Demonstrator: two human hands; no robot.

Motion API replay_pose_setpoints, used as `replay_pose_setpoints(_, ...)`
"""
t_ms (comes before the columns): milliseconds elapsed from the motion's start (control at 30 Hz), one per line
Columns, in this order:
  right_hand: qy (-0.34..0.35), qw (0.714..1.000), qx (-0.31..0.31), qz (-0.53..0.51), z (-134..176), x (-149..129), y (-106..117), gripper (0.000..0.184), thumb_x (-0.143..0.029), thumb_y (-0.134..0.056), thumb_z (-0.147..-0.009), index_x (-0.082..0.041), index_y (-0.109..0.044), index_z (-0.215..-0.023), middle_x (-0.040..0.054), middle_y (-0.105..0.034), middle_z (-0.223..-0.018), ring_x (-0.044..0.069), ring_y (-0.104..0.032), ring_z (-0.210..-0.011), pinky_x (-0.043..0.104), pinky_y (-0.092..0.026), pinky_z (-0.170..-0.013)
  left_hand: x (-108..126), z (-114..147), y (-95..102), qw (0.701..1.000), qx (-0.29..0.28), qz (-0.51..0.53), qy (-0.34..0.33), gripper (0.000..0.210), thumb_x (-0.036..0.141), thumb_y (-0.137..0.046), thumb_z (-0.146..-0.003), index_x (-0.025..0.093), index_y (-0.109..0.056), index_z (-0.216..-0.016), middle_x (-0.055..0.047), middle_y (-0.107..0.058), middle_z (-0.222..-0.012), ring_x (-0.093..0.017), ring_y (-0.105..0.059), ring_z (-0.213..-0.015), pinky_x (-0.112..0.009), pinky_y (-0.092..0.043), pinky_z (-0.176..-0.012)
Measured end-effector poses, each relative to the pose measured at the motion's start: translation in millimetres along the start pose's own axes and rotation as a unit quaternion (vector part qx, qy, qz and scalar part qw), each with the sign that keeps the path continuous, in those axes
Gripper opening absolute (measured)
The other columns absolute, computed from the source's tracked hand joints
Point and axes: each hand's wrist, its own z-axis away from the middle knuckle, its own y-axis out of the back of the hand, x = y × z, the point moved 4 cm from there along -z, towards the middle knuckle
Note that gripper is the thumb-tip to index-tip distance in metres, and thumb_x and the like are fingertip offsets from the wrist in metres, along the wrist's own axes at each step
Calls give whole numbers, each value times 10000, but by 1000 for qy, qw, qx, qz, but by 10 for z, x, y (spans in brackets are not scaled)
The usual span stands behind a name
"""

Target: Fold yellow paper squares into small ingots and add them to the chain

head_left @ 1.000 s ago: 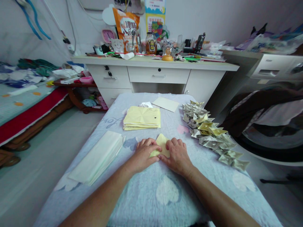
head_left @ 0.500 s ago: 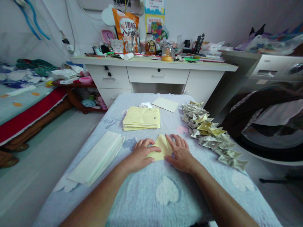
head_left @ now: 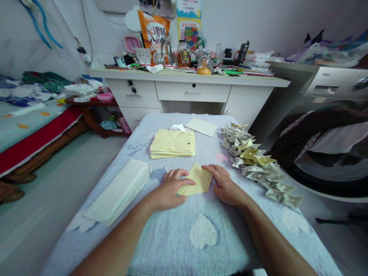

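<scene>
A folded yellow paper with a pointed top lies flat on the cloth between my hands. My left hand holds its left side, the index finger across the top and the thumb by the lower left corner. At the upper right edge, the fingertips of my right hand touch the paper; its fingers are stretched out and the thumb is apart from them. Behind the paper sits a stack of yellow sheets. A bundle of long pale folded papers lies left of my left hand.
Several folded paper pieces stand in rows along the table's right side. A pale card and a crumpled white tissue lie at the back. Beyond are a white desk and, on the right, a washing machine with laundry in its doorway.
My right hand has drawn right, off the paper's face to its edge, and its fingers have come together. More of the paper shows. My left hand has hardly moved.
</scene>
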Motion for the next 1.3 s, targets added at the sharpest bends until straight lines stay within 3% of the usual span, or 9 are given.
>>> replay_pose_setpoints(200, 19, 998, 50, -17, -57, -32, 3, 364, -24, -459, -751, -215, -642, -1000, 51, -600, -989, 198, -496, -986, 359, -346, -891, 2, -22, -25, 1000, 10, 8, -5, 521, 211, -668, -692, 358, -594, -1186, -31, -404, -1321, -262, -346, -1246, -451, -272, -1075)
replay_pose_setpoints(367, 45, 993, 108, -17, -48, -44, 65, 188, -54, -528, -765, -192, -628, -845, 38, -595, -870, 190, -500, -904, 322, -362, -815, 2, -61, -10, 993, 117, 13, -31, 336, 98, -572, -745, 288, -672, -1004, -30, -469, -1224, -225, -398, -1181, -409, -330, -1046)
replay_pose_setpoints(467, 51, 990, 130, 3, -24, -71, 102, 161, -82, -556, -766, -199, -634, -845, 43, -573, -896, 195, -497, -914, 335, -365, -828, 3, -74, 21, 984, 175, 9, -29, 225, 82, -556, -754, 239, -671, -865, -37, -511, -1113, -212, -450, -1104, -382, -386, -983)
replay_pose_setpoints(567, 62, 986, 152, 33, 3, -136, 133, 127, -113, -603, -740, -208, -648, -811, 67, -521, -1087, 237, -448, -1063, 391, -331, -909, -6, -80, 37, 980, 197, 12, -26, 169, 93, -541, -772, 211, -655, -815, -38, -520, -1024, -190, -503, -1011, -341, -428, -906)
replay_pose_setpoints(667, 90, 987, 129, 44, 16, -232, 124, 117, -100, -593, -733, -206, -621, -774, 59, -491, -1183, 251, -399, -1148, 416, -294, -954, -28, -77, 42, 979, 201, 24, -2, 175, 104, -511, -789, 204, -649, -830, -33, -518, -980, -161, -544, -917, -294, -457, -820)
replay_pose_setpoints(900, 112, 992, 51, 27, 13, -358, 11, 208, -12, -499, -673, -192, -529, -771, 20, -563, -848, 182, -466, -923, 333, -322, -874, 32, -54, 95, 978, 195, 72, 35, 181, 242, -449, -869, 192, -622, -877, -31, -576, -919, -146, -584, -826, -235, -453, -669)
replay_pose_setpoints(1000, 122, 991, 49, 23, 14, -400, -26, 208, -16, -493, -665, -193, -515, -770, 12, -552, -816, 175, -462, -886, 320, -320, -857, 28, -60, 61, 976, 176, 118, 53, 178, 287, -483, -860, 204, -545, -1005, -2, -610, -863, -120, -593, -686, -227, -437, -614)
replay_pose_setpoints(1100, 131, 990, 38, 26, 15, -443, -62, 211, -19, -490, -658, -197, -513, -770, 10, -547, -809, 174, -462, -872, 316, -317, -842, 12, -77, -2, 969, 162, 177, 62, 338, 221, -547, -801, 216, -421, -1115, 39, -613, -816, -90, -574, -561, -213, -420, -570)
replay_pose_setpoints(1300, 150, 989, 17, 3, 30, -481, -69, 172, -68, -521, -705, -203, -538, -811, 19, -569, -866, 184, -478, -907, 324, -324, -842, 49, -128, -58, 966, 150, 211, 20, 142, 118, -483, -784, 191, -552, -884, 26, -603, -747, -104, -588, -692, -201, -438, -648)
